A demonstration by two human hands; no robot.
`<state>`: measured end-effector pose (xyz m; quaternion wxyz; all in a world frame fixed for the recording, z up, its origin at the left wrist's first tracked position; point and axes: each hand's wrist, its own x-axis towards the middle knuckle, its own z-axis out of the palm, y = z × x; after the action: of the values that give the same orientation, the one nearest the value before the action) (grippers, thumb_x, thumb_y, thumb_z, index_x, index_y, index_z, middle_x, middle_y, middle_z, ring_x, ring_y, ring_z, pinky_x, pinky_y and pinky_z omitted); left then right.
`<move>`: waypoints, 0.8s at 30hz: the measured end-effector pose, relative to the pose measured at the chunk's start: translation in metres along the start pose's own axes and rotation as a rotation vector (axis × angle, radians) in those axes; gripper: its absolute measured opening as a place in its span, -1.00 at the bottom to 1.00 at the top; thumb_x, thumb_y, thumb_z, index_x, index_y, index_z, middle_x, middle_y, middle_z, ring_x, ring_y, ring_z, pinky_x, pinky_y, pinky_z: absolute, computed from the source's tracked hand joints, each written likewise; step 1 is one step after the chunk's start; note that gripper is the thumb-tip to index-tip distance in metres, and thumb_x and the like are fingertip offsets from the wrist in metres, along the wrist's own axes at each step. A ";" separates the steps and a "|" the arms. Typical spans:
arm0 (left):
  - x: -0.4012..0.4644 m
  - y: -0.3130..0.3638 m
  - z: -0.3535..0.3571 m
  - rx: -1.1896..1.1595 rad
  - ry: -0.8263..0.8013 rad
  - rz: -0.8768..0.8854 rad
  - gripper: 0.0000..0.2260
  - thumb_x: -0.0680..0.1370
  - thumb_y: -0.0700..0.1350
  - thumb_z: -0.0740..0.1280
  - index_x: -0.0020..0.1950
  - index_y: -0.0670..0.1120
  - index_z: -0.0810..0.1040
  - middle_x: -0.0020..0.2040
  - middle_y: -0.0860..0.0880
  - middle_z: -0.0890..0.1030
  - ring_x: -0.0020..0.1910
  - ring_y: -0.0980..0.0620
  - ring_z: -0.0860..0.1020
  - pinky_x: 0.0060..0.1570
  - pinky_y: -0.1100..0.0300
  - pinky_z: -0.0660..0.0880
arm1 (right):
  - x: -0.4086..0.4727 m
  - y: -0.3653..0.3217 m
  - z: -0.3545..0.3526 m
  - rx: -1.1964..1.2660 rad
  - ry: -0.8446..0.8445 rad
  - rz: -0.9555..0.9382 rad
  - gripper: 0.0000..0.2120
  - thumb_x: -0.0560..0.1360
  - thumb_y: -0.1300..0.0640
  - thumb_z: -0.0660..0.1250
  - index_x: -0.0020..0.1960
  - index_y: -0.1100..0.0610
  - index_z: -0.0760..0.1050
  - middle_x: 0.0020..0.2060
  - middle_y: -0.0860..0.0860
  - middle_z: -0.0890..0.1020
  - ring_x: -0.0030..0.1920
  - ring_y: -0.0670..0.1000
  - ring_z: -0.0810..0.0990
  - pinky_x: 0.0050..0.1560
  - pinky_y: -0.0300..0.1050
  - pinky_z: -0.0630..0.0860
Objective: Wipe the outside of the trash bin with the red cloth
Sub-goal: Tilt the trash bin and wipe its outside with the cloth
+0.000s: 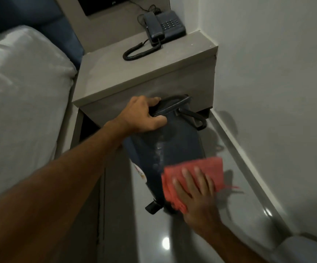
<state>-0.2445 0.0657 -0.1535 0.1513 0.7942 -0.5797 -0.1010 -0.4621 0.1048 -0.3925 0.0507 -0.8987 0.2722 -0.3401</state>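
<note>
Wiping looks midway: the left hand [144, 115] grips the trash bin [165, 147] by its rim while the right hand [195, 190], fingers spread flat, presses the red cloth [207, 168] low on its side, upper wall seemingly left.

— What colour is the trash bin [165, 147]?
— Dark navy blue, with a paler, streaky smear down its side and a small white and red sticker [141, 172] near its left edge.

— And the cloth [193, 179]?
— Red, plain, with loose red threads at its right edge.

— The rest?
— The surface [146, 67] is matt grey, the telephone [163, 25] on it dark grey with a black coiled cord. The bed [21, 88] on the left is white, the floor [153, 243] glossy grey, the wall [277, 73] pale grey-white.
</note>
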 end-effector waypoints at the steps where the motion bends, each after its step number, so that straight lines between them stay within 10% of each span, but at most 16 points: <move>1: 0.004 0.000 0.002 0.004 -0.003 0.003 -0.43 0.33 0.12 0.31 0.26 -0.13 0.57 0.00 -0.18 0.69 0.02 -0.10 0.63 0.06 0.03 0.56 | -0.008 0.021 -0.002 -0.049 -0.029 -0.097 -0.23 0.36 -0.06 0.52 0.49 -0.01 0.31 0.53 0.16 0.38 0.50 0.34 0.24 0.27 0.46 0.43; 8: 0.025 0.028 0.020 0.067 0.004 0.098 -0.35 0.30 0.18 0.31 0.31 -0.11 0.54 0.18 -0.14 0.66 0.18 -0.14 0.57 0.20 0.03 0.49 | 0.105 -0.028 0.027 -0.055 -0.036 -0.274 -0.34 0.57 -0.12 0.26 0.61 0.02 0.20 0.60 0.04 0.26 0.59 0.26 0.10 0.49 0.51 -0.25; 11: 0.027 0.017 0.014 0.073 -0.039 0.066 -0.32 0.31 0.19 0.30 0.37 -0.10 0.48 0.25 -0.13 0.62 0.27 -0.14 0.51 0.28 0.02 0.44 | -0.001 -0.007 0.035 -0.084 -0.198 -0.564 -0.60 0.56 0.04 0.33 0.39 -0.03 0.50 0.42 -0.08 0.48 0.47 0.10 0.41 0.57 0.14 -0.13; 13: 0.025 0.007 0.011 0.053 -0.013 0.046 -0.36 0.32 0.17 0.31 0.34 -0.09 0.52 0.13 -0.15 0.66 0.19 -0.14 0.54 0.21 0.04 0.48 | -0.022 0.022 0.023 -0.134 -0.122 -0.547 -0.49 0.58 -0.03 0.27 0.52 -0.05 0.37 0.58 -0.04 0.30 0.60 0.15 0.21 0.59 0.24 -0.13; 15: 0.023 0.002 0.009 0.034 0.032 0.059 -0.41 0.31 0.17 0.32 0.28 -0.08 0.57 0.02 -0.12 0.70 0.06 -0.07 0.60 0.11 0.13 0.52 | 0.029 0.034 0.022 -0.075 0.032 -0.314 -0.37 0.65 -0.15 0.10 0.65 0.03 0.10 0.67 0.13 0.06 0.65 0.26 -0.01 0.58 0.34 -0.08; 18: 0.018 0.002 0.007 0.020 0.039 0.133 -0.54 0.35 0.17 0.32 0.12 -0.06 0.63 -0.21 -0.05 0.68 -0.24 0.05 0.60 -0.15 0.17 0.53 | 0.135 0.011 0.013 0.274 0.221 0.328 -0.39 0.68 -0.12 -0.01 0.67 0.04 0.00 0.63 0.17 0.20 0.63 0.24 0.14 0.60 0.19 0.09; 22: -0.008 -0.014 0.002 -0.006 0.103 0.076 -0.48 0.30 0.12 0.33 0.20 -0.05 0.61 -0.09 -0.04 0.71 -0.13 0.17 0.60 -0.03 0.26 0.51 | 0.073 0.009 0.021 0.367 0.127 0.291 -0.43 0.68 -0.16 0.04 0.65 -0.09 0.05 0.51 0.17 0.43 0.54 0.21 0.35 0.55 0.14 0.25; 24: -0.020 -0.025 0.001 -0.032 0.114 0.019 -0.37 0.27 0.12 0.34 0.31 -0.07 0.55 0.01 0.00 0.68 -0.03 0.17 0.58 0.07 0.28 0.49 | 0.021 0.031 0.022 0.550 0.097 0.591 -0.59 0.68 -0.13 0.09 0.52 -0.20 0.26 0.31 0.12 0.61 0.34 0.18 0.57 0.38 0.12 0.47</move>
<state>-0.2287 0.0915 -0.1632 0.1975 0.7906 -0.5761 -0.0633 -0.4490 0.0657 -0.4057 0.3720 -0.7177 0.4196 -0.4129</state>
